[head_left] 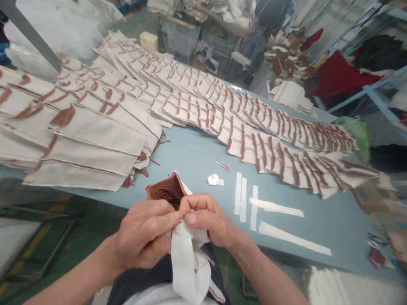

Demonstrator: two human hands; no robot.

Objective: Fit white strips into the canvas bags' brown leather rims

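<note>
Close to my body, over the table's front edge, both hands meet at a sewn cream fabric piece with a brown lining (165,191). My left hand (144,231) is closed, thumb and fingers pinching its edge. Right beside it my right hand (211,218) pinches the same edge, the fingertips of both hands nearly touching. A wide white strip (184,264) hangs in a loop below the fingers. What exactly lies between the fingertips is hidden. Beyond the hands lie a folded white strip (215,180) and a small pink-handled tool (223,165).
Several white strips (243,199) lie flat on the blue table (187,148) to the right. Stacked cream panels with brown edging (95,131) cover the left; overlapping rows (235,131) run along the back. A red object (377,257) sits near the right edge.
</note>
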